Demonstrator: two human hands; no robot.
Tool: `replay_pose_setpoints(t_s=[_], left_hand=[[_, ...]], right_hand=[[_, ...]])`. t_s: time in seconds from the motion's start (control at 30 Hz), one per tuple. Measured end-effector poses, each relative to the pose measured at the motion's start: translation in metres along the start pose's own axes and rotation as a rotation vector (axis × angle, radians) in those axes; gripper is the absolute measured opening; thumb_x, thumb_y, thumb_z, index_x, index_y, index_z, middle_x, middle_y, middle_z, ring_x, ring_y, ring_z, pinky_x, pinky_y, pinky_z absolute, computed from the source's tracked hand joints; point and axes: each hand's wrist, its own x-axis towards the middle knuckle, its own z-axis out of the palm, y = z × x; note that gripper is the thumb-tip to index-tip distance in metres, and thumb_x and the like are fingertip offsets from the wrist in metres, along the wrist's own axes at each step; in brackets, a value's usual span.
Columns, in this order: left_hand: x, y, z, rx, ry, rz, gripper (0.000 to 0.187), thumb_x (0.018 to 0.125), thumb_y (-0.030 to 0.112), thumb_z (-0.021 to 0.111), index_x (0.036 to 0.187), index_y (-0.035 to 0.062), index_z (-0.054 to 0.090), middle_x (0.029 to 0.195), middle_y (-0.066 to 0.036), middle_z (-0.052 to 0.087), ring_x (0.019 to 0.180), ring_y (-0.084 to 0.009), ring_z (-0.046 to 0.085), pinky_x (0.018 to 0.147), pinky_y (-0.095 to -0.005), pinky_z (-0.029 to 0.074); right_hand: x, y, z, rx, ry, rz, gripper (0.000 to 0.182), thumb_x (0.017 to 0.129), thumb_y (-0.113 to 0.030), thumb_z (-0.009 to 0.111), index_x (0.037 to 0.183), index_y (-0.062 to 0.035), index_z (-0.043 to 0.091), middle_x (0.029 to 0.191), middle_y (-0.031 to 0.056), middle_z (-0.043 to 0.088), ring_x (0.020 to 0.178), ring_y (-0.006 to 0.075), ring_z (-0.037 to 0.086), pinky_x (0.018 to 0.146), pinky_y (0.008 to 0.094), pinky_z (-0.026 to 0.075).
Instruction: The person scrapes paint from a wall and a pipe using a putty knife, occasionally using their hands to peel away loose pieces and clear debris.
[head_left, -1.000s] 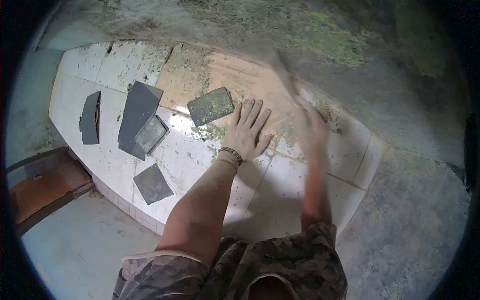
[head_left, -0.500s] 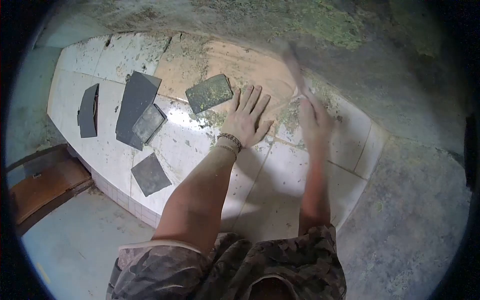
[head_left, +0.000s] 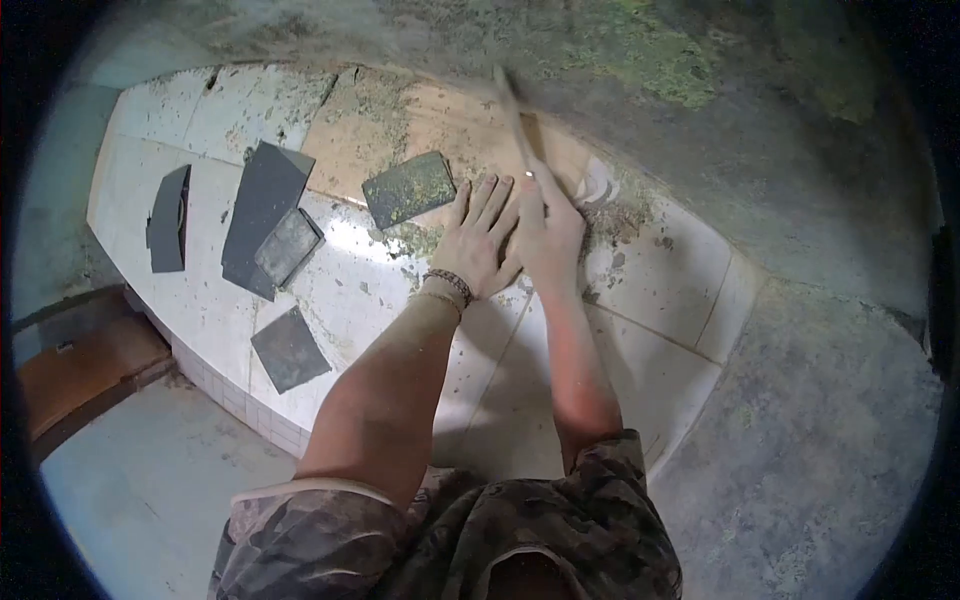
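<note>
From the head camera, we look down on a white-tiled ledge [head_left: 655, 345]. Our left hand [head_left: 476, 246] lies open and flat near its middle, fingertips on a tan panel [head_left: 462, 128], just beside a green-speckled dark slab [head_left: 408, 190]. Our right hand [head_left: 550, 238], next to it, is closed around a thin, blurred tool [head_left: 513, 118] pointing to the ledge's far edge. Flat dark pieces [head_left: 262, 205] lie toward the left edge.
</note>
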Motion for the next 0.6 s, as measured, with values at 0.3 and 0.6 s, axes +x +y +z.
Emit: replay_pose_setpoints(t_s=[0.3,0.6], left_hand=[[0.000,-0.003,-0.002,0.006,0.021,-0.004,0.067,0.093,0.047,0.048,0.147,0.0072,0.042,0.156,-0.018,0.032,0.147,-0.0349,0.024,0.122,-0.0520,0.011],[-0.002,-0.001,0.001,-0.053,0.031,-0.008,0.069,0.091,0.046,0.050,0.147,0.0059,0.041,0.156,-0.019,0.031,0.147,-0.0369,0.023,0.122,-0.0529,0.010]], right_hand=[[0.012,0.004,0.018,-0.045,0.009,-0.092,0.035,0.099,-0.024,0.053,0.124,-0.0020,0.062,0.114,0.0184,0.069,0.104,0.0267,0.068,0.089,0.0358,0.051],[0.016,0.018,-0.007,-0.038,0.010,-0.023,0.032,0.096,-0.015,0.057,0.122,0.0018,0.063,0.115,0.0194,0.068,0.103,0.0252,0.065,0.094,0.0330,0.047]])
